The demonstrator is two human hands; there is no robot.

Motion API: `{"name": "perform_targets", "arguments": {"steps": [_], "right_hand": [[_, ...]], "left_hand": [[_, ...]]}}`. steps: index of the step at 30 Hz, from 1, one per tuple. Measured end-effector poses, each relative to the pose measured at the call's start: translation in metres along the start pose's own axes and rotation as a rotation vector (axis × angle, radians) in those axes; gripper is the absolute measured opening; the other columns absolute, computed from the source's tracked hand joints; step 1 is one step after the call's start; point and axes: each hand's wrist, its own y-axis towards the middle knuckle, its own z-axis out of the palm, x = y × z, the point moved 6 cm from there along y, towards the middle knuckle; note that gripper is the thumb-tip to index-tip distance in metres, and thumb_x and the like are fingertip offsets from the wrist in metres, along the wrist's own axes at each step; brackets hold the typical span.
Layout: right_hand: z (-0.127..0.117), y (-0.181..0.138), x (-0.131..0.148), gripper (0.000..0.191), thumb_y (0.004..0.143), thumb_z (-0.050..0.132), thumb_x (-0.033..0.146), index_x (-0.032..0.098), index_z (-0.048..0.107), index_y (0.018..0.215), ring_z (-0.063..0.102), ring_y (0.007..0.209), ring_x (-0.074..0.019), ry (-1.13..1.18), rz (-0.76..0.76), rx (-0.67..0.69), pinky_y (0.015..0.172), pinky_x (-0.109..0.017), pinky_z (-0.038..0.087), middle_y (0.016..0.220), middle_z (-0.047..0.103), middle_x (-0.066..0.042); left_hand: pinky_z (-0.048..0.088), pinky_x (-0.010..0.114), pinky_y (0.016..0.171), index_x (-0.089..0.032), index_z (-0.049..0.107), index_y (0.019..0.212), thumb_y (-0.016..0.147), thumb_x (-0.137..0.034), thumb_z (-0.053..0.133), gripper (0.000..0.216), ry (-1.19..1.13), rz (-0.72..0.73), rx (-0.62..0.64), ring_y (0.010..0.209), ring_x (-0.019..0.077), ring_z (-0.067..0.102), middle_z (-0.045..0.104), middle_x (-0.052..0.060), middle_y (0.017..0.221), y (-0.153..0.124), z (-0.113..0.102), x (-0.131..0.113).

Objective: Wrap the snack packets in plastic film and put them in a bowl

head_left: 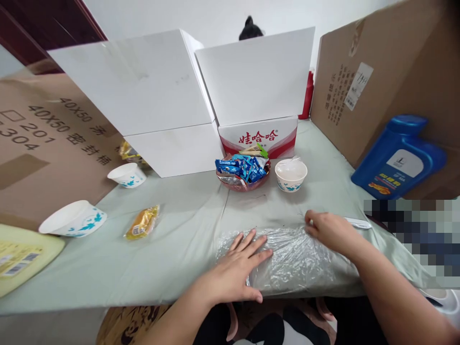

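Note:
A clear, wrinkled plastic bag or film (294, 261) lies spread on the table near its front edge. My left hand (240, 268) rests flat on its left part, fingers stretched and apart. At its far right edge, my right hand (328, 231) has its fingers curled together in a pinch on the plastic; the fingertips are partly hidden. A white, slim-handled item (357, 223), perhaps a cutter, lies just beyond my right wrist. Past the plastic stand a white paper bowl (291, 176) with a blue leaf print and a reddish bowl (247, 184) full of blue-wrapped packets (244, 166).
White boxes (143, 86) stand at the back, with a person's hair (250, 28) showing above. Cardboard boxes (46, 139) flank both sides. A blue bottle (398, 158) is right; paper bowls (75, 219), a wrapped snack (143, 223) and a yellow container (25, 258) are left.

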Motion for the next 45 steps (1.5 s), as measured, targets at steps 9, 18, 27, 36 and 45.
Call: {"name": "perform_targets", "arguments": {"steps": [9,18,27,36,45], "right_hand": [[-0.002,-0.03,0.063,0.043,0.079,0.071,0.033,0.022,0.062,0.12,0.058,0.103,-0.0279,0.191,-0.454,-0.064,0.087,-0.04,0.048,0.11,0.06,-0.012],[-0.011,-0.036,0.021,0.069,0.061,0.084,0.04,0.022,0.06,0.123,0.052,0.112,-0.0314,0.179,-0.348,0.023,0.095,-0.043,0.043,0.118,0.058,-0.012],[0.004,-0.042,0.033,0.019,0.068,0.058,0.004,0.02,0.066,0.074,0.059,0.086,-0.021,0.186,-0.474,0.144,0.078,-0.031,0.041,0.081,0.065,-0.003],[-0.002,-0.033,0.015,0.017,0.093,0.039,0.022,0.022,0.053,0.083,0.057,0.065,-0.0158,0.4,-0.376,0.094,0.061,-0.026,0.038,0.073,0.063,-0.001],[0.001,-0.005,0.009,0.032,0.099,0.028,0.038,0.021,0.055,0.094,0.061,0.067,-0.02,0.374,-0.111,-0.093,0.062,-0.029,0.037,0.077,0.067,-0.005]], "left_hand": [[0.004,0.06,0.117,-0.033,0.031,0.148,0.069,-0.068,0.068,0.094,0.007,-0.027,-0.02,0.147,0.0366,0.001,0.013,0.005,0.161,0.011,0.0,0.026],[0.028,0.054,0.11,-0.025,0.056,0.124,0.061,-0.055,0.081,0.074,0.048,-0.188,-0.288,0.138,0.0375,0.027,0.041,0.011,0.145,-0.028,-0.038,0.042],[0.043,0.031,0.088,-0.02,0.053,0.068,0.066,-0.004,0.061,0.018,-0.112,-0.106,-0.122,0.108,0.0215,0.05,0.057,0.001,0.103,-0.041,-0.021,0.026],[0.046,0.026,0.07,-0.021,0.05,0.082,0.088,-0.023,0.045,0.008,-0.441,-0.267,-0.428,0.078,0.0148,0.061,0.063,-0.001,0.082,-0.041,-0.039,0.072],[0.045,0.028,0.065,-0.023,0.052,0.087,0.087,-0.029,0.043,0.011,-0.158,-0.507,-0.688,0.067,0.0165,0.062,0.067,-0.002,0.075,-0.018,-0.036,0.097]]}}
